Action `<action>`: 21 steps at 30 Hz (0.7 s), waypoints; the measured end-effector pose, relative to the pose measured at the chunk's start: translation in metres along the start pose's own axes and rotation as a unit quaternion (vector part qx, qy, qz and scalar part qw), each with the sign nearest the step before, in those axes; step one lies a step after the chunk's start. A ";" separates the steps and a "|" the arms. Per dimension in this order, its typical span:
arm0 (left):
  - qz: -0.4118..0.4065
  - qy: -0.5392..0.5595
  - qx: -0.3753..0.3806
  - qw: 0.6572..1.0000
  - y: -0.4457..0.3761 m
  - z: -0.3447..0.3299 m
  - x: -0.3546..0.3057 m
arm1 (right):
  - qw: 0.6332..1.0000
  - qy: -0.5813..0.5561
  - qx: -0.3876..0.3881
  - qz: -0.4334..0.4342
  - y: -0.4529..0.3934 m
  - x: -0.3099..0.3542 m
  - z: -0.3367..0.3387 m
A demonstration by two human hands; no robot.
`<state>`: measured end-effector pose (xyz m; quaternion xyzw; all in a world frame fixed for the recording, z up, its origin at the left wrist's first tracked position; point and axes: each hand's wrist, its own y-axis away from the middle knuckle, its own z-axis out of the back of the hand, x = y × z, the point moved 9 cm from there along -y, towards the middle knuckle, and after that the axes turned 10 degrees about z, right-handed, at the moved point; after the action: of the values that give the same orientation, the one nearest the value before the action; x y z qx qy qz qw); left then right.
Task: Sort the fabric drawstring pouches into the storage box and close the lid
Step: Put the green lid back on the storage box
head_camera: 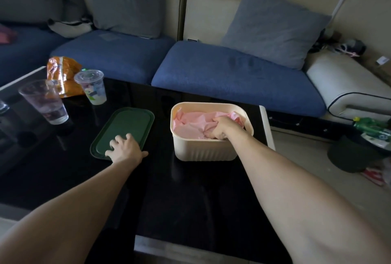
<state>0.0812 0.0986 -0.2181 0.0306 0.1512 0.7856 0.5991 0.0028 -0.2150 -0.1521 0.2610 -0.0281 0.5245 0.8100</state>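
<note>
A cream ribbed storage box stands on the black table, right of centre. Pink fabric pouches fill it to near the rim. My right hand is inside the box at its right side, fingers curled down into the pink fabric. The dark green lid lies flat on the table left of the box. My left hand rests on the lid's near edge with the fingers spread, the thumb on the table beside it.
Two clear plastic cups and an orange snack bag stand at the table's far left. A blue sofa with grey cushions runs behind. The table's right edge is close to the box; a bin with bottles sits on the floor.
</note>
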 end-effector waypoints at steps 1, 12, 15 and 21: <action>-0.010 -0.015 -0.012 1.000 -0.002 0.003 -0.001 | 1.000 0.005 -0.005 -0.003 -0.001 -0.001 0.000; -0.031 0.269 -0.166 0.948 0.001 0.149 -0.002 | 0.967 -0.070 -0.223 -0.102 0.011 -0.018 0.010; -0.015 0.421 -0.173 0.891 0.015 0.203 -0.002 | 0.963 0.073 -0.253 -0.063 0.022 0.001 0.025; -0.034 0.551 -0.136 0.822 0.031 0.227 -0.042 | 0.980 -0.082 -0.179 -0.029 0.014 -0.011 0.015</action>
<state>0.1163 0.0971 0.0126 -0.4945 0.3489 0.6633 0.4402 -0.0110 -0.2263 -0.1374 0.1545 -0.1800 0.4642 0.8534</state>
